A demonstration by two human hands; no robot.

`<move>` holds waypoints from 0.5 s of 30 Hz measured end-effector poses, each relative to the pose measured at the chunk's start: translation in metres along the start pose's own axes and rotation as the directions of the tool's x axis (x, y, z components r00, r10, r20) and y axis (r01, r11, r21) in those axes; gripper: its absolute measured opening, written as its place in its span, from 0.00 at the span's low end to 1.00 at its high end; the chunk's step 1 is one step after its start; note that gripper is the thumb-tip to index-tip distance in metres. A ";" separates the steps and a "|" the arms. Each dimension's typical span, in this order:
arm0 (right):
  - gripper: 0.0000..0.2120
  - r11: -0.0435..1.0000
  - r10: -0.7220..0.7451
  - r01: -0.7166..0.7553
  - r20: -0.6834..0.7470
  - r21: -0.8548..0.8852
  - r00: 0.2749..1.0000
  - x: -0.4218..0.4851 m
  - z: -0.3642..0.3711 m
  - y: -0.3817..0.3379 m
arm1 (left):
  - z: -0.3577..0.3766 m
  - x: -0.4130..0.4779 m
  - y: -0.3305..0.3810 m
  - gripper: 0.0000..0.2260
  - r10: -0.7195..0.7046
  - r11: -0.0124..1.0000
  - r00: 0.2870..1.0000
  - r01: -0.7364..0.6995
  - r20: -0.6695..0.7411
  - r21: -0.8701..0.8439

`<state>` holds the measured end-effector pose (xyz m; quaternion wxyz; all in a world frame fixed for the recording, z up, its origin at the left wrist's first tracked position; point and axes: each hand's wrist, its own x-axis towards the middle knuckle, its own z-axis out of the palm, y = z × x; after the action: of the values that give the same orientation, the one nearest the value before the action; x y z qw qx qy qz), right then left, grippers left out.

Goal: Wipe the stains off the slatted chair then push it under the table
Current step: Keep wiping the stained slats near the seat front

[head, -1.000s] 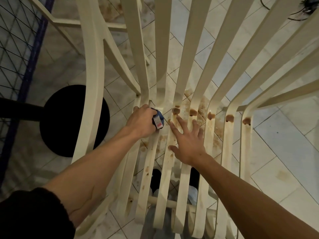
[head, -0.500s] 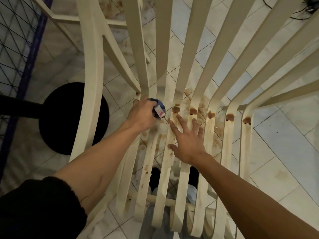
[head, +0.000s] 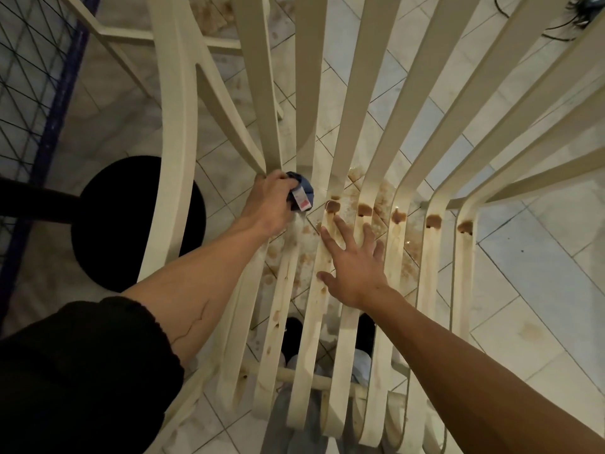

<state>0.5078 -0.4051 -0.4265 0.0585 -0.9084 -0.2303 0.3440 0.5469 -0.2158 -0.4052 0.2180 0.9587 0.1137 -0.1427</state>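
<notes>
Left hand (head: 270, 211) slid cloth (head: 302, 191) up chair (head: 178, 126); stains (head: 333, 206) past right fingers (head: 343, 231)

Left hand (head: 271, 209) and cloth (head: 300, 195) farther toward the chair back (head: 359, 93)

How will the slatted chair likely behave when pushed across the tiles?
Probably light: the slatted chair is thin slats with open gaps. Likely slides easily; the floor tiles look smooth. Slats may flex under the right hand.

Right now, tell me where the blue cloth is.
In the head view the blue cloth sits left of centre, bunched in the left hand at the bend of the slatted chair, just left of the nearest brown stain.
</notes>
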 end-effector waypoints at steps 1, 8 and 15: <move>0.39 1.000 0.000 0.000 0.001 -0.001 1.000 0.000 0.000 0.000 | 0.002 -0.003 -0.003 0.15 -0.003 1.000 1.000 0.003 0.018 0.004; 0.39 1.000 0.002 -0.002 0.005 0.015 1.000 -0.001 0.001 -0.001 | -0.003 -0.019 -0.019 0.04 0.017 1.000 0.980 -0.018 0.200 0.004; 0.39 1.000 0.002 -0.002 -0.004 0.026 1.000 -0.001 0.000 -0.001 | 0.004 0.005 -0.023 0.15 0.060 0.998 0.997 -0.061 0.051 0.023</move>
<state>0.5065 -0.4044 -0.4259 0.0702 -0.9085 -0.2249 0.3452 0.5447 -0.1964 -0.4189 0.2131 0.9605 0.0774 -0.1613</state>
